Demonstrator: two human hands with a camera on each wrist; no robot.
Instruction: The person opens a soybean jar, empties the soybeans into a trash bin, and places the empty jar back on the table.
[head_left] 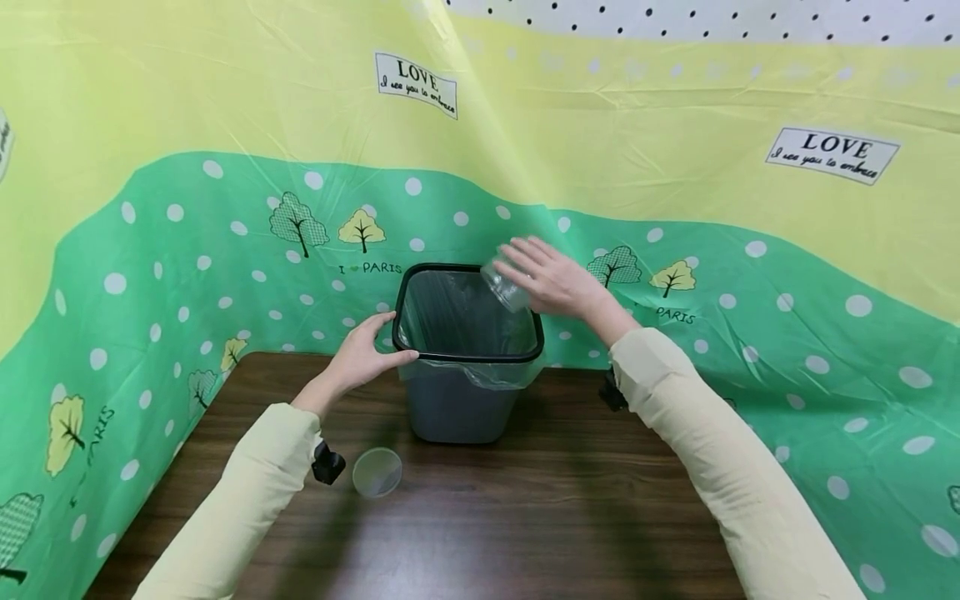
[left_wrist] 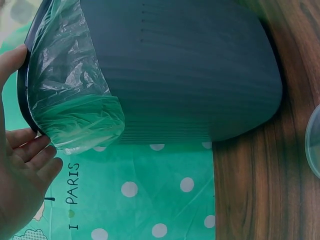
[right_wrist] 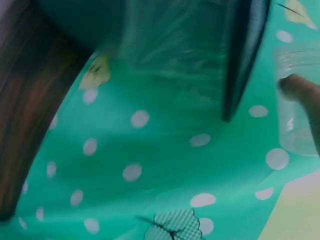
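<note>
A grey trash can [head_left: 459,408] with a black rim [head_left: 480,358] and a clear plastic liner [head_left: 498,375] stands upright in the middle. My left hand [head_left: 358,360] holds its left corner, thumb on the front rim and fingers at the side; the left wrist view shows the fingertips [left_wrist: 42,137] right at the rim. My right hand [head_left: 558,279] grips a clear plastic cup [head_left: 504,287], tilted over the can's right rear part. In the right wrist view the thumb [right_wrist: 295,85] presses the cup's wall. Both cup and hand are slightly blurred.
A clear round lid [head_left: 377,472] lies on the dark wooden table [head_left: 510,517], in front of the can and to its left. Behind the table hangs a green and yellow printed curtain [head_left: 675,242], close to the can's back. The wrist cameras [head_left: 327,463] sit at both cuffs.
</note>
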